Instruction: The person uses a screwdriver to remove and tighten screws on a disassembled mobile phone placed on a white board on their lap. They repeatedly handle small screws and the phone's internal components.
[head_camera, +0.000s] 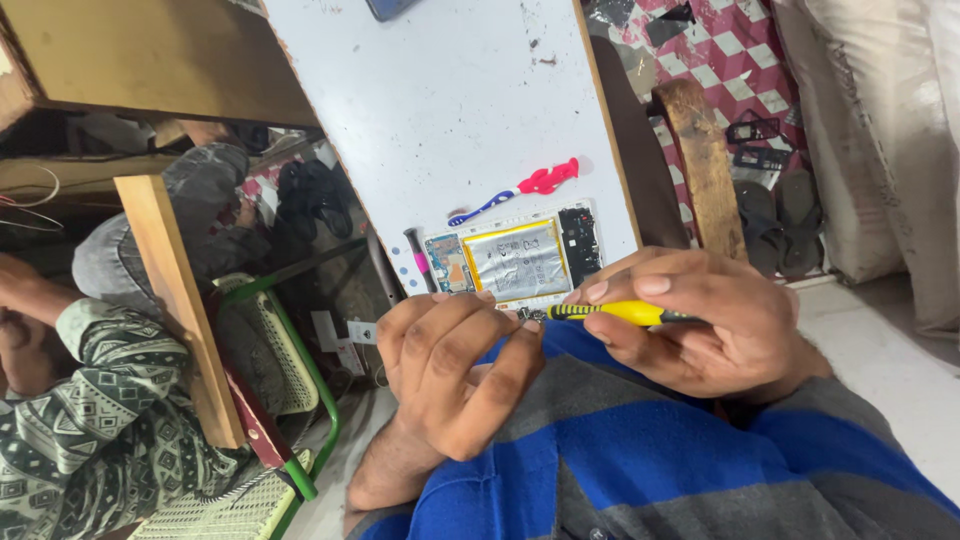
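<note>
We see a white table (440, 100) ahead of the hands, a wooden bench (150, 55) and green chair (300, 390) to their left, red-and-white checked floor (740, 50) and pale sacks (870, 130) to their right.

screwdriver (612, 312) tip hidden by fingers, dark phone (390, 8) cut off at top edge

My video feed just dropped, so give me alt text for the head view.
The right hand holds a yellow screwdriver with its tip at a small metal part pinched in the left hand. Just beyond, an opened phone showing its silver battery lies on a white table, beside red and blue pry tools.
</note>
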